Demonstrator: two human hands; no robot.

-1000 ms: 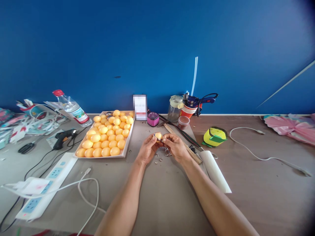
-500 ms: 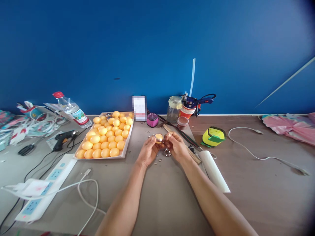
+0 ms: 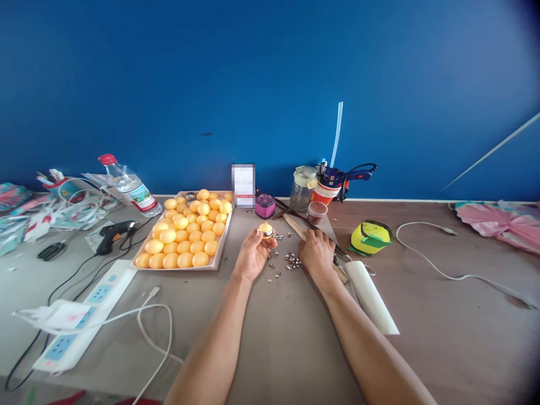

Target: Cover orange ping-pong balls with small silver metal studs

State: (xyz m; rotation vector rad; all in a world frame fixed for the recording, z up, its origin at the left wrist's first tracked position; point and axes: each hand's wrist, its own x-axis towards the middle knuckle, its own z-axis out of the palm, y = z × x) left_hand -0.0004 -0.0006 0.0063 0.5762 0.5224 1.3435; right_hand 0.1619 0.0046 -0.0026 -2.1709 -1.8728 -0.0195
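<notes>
My left hand [image 3: 252,254] is closed round an orange plastic ball [image 3: 265,228], which has shiny silver pieces on its side. My right hand [image 3: 317,254] lies palm down over wooden sticks [image 3: 294,226] and dark long-handled tools, its fingers curled downward; what they grip is hidden. Between my hands, small silver studs [image 3: 292,261] lie in a loose pile, with a few more scattered near the left fingers. To the left, a shallow white box [image 3: 213,262] is filled with orange balls [image 3: 184,246], and one at its back looks silvery.
Behind my hands stand a purple box [image 3: 265,206], a glass jar [image 3: 302,190], a small lidded tub [image 3: 316,210] and a cup of tools [image 3: 325,193]. On the right are a white roll [image 3: 371,297] and a yellow-green tape roll [image 3: 370,236]. A power strip [image 3: 82,315], cables and glue gun [image 3: 113,236] lie left.
My right hand has left the ball and moved right, down onto the sticks and tools. My left hand still holds the ball. The stud pile is more exposed, and the view has shifted slightly.
</notes>
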